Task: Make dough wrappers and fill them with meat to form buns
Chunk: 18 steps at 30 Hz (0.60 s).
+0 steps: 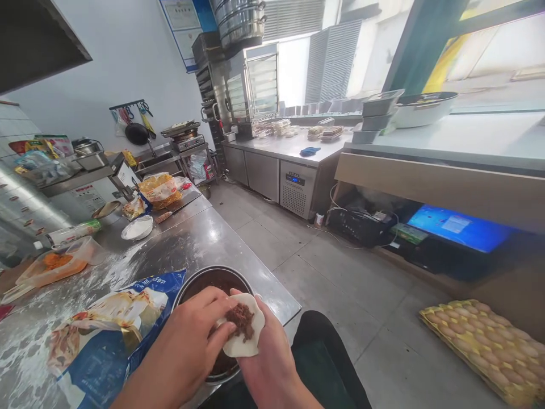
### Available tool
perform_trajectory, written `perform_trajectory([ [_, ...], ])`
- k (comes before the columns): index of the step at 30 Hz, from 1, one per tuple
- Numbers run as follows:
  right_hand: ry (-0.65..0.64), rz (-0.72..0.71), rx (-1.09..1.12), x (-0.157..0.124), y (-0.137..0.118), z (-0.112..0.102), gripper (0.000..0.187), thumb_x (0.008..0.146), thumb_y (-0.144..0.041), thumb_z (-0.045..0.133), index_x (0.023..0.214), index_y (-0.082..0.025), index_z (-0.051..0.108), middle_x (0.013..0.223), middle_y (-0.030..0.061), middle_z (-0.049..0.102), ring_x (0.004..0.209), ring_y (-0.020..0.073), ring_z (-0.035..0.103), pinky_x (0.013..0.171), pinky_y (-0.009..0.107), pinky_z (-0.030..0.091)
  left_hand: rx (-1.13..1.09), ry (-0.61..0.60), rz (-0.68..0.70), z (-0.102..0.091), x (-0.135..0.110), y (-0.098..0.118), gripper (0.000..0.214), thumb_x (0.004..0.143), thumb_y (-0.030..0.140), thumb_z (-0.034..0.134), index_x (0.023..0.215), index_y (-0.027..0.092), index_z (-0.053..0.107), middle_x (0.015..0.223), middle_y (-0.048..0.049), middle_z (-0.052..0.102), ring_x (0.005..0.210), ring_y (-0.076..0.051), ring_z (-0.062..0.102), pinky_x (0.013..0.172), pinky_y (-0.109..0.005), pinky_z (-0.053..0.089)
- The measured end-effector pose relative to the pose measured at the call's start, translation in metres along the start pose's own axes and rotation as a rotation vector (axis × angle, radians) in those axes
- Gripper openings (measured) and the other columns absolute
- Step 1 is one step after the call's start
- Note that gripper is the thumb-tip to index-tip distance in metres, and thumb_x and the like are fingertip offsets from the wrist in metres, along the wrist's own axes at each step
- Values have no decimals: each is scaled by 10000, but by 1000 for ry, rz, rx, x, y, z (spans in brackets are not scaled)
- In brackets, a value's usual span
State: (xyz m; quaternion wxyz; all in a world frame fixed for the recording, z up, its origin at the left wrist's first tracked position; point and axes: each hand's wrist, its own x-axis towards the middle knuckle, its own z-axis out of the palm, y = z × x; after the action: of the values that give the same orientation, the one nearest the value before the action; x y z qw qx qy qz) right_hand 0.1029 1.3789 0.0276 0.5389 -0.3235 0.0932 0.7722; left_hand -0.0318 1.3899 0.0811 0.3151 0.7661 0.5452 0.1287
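A round white dumpling wrapper [252, 345] with a lump of brown meat filling [240, 320] lies in my right hand [266, 355], which cups it from below. My left hand [193, 335] pinches the wrapper's left edge with thumb and fingers. Both hands hover over a dark metal bowl [200, 282] of filling at the edge of the steel table [204, 241].
A blue printed bag [106, 335] lies left of the bowl on the floury table. Further back stand a plastic tub with orange contents [55, 264], a small white bowl [137, 228] and a yellow bag [159, 190]. An egg tray [485, 341] rests on the floor at right.
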Motion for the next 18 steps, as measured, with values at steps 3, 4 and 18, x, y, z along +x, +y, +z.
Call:
perform_trajectory([
  [3,19,16,5,-2,2,3,316,888,-380,716,1079,-136,773,952,75,763,852,189,679,767,267,560,41,5,62,20,1,-6,298,999,176,506,1140,297,739,1177,-14,719,1065,-182,672,966,-336,558],
  [4,31,12,-8,-3,2,4,318,882,-388,724,1063,-131,776,920,71,757,832,185,675,759,264,559,66,9,103,25,2,-7,313,1002,149,474,1108,266,744,1164,-28,727,1076,-195,669,978,-354,561],
  [18,36,20,-60,-1,2,5,361,915,-434,672,1080,-124,750,912,94,759,842,213,687,756,299,555,233,19,218,16,-9,-9,314,996,94,435,965,243,708,1026,-18,753,984,-211,674,876,-370,513],
])
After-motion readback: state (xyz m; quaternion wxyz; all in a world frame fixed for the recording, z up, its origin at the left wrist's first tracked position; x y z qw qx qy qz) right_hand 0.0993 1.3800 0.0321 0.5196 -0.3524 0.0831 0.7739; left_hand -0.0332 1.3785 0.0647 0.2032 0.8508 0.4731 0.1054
